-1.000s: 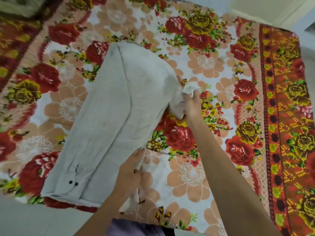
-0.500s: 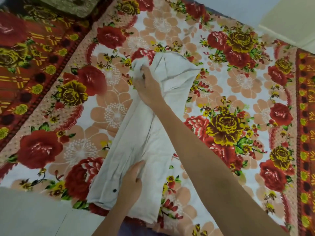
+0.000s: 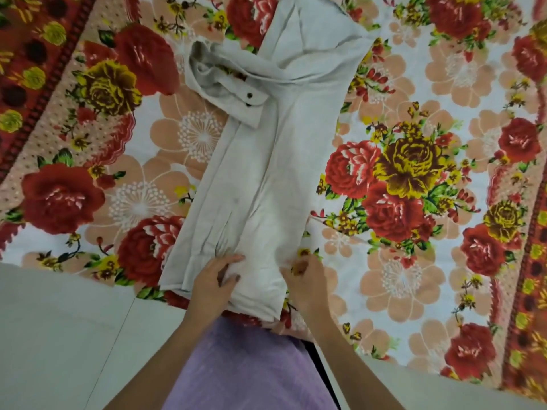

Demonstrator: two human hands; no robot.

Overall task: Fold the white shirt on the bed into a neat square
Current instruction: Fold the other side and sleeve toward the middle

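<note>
The white shirt lies on the floral bedspread as a long narrow strip that runs away from me. One sleeve is folded across its upper part, and the buttoned cuff points left. My left hand pinches the shirt's near end by its left side. My right hand has curled fingers at the near right edge of the shirt and seems to grip the hem.
The bed's near edge runs just behind my hands, with pale floor tiles below it. A dark red patterned border frames the bedspread at right and far left. My lilac garment fills the bottom middle.
My right hand carried the sleeve across the shirt to the left, let it go, and came back to the near hem. The view shifted closer over the shirt.
</note>
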